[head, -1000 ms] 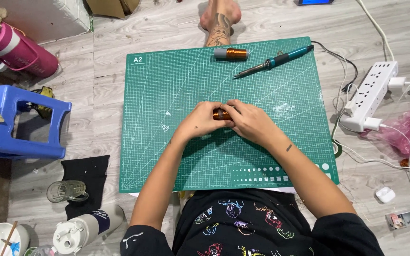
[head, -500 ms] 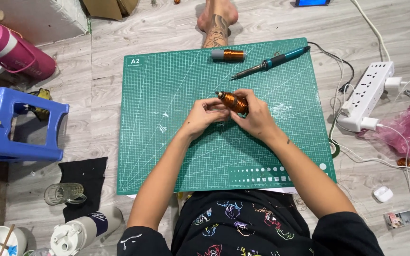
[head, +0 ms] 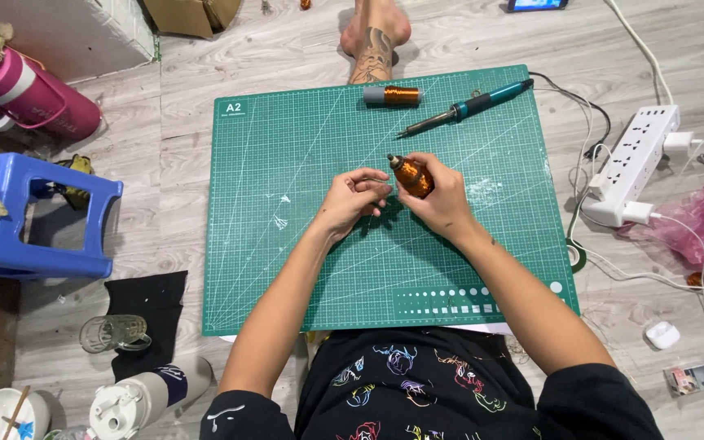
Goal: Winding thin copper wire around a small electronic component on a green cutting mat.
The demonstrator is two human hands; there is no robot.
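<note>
Coil work sits mid-step, we judge: our right hand [head: 442,200] is clamped around a copper-wound coil [head: 411,177] just above the green cutting mat [head: 287,244], near its centre. Our left hand [head: 352,200] hovers close at nine o'clock, fingertips pinched, on what we cannot tell. At twelve o'clock lie a second coil [head: 393,95] and a soldering iron [head: 466,107]. Fine fingertip control seems needed next.

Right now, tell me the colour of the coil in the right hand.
Coppery orange, with a dark tip; the head view shows the coil gripped by the right hand.
</note>
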